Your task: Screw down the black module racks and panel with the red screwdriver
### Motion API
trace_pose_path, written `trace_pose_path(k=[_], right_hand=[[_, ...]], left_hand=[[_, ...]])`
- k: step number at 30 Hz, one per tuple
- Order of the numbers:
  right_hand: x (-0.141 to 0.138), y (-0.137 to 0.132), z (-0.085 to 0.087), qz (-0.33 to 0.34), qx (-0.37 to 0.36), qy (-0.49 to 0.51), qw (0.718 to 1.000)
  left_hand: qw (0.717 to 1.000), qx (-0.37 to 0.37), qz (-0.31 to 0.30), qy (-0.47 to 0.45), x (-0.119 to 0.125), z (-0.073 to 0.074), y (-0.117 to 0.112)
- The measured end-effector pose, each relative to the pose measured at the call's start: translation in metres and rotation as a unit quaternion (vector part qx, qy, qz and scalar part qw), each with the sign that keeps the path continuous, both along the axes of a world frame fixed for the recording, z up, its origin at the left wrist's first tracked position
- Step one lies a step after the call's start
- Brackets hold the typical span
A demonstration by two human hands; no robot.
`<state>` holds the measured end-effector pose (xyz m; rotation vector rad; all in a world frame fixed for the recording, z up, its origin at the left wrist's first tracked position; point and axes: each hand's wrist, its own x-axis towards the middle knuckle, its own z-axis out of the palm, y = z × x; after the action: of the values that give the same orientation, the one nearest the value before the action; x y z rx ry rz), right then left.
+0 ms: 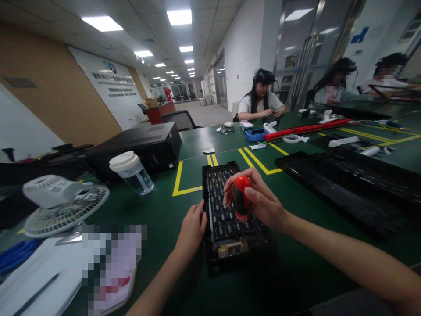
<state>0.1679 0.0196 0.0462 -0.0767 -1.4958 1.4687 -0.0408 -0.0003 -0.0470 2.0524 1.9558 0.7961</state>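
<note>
A black keyboard frame (219,184) with its keycaps off lies on the green table (164,210) in front of me, a small circuit board showing at its near end. My right hand (259,199) is closed round a screwdriver with a red and black handle (241,193), held upright over the frame's middle. My left hand (192,228) rests against the frame's left edge, fingers curled on the rim.
A white desk fan (62,202) and papers (49,276) lie at the left. A lidded clear cup (131,172) stands before a black box (144,145). Black trays (348,184) sit at the right. Three people sit at the far end, beside a blue bin (255,134).
</note>
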Motion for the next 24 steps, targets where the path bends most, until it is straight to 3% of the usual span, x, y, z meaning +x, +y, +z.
trace_pose_path(k=[13, 18, 24], right_hand=[[-0.0005, -0.0023, 0.0034, 0.043, 0.012, 0.008, 0.999], [-0.0007, -0.0027, 0.0019, 0.024, 0.030, 0.002, 0.999], [-0.0023, -0.0019, -0.0034, 0.016, -0.004, -0.007, 1.000]], left_hand=[[1.000, 0.002, 0.002, 0.004, 0.0014, 0.0010, -0.0002], [1.000, -0.006, -0.002, -0.004, 0.0016, 0.0017, 0.0003], [1.000, -0.002, -0.005, -0.007, -0.0002, -0.0016, 0.0014]])
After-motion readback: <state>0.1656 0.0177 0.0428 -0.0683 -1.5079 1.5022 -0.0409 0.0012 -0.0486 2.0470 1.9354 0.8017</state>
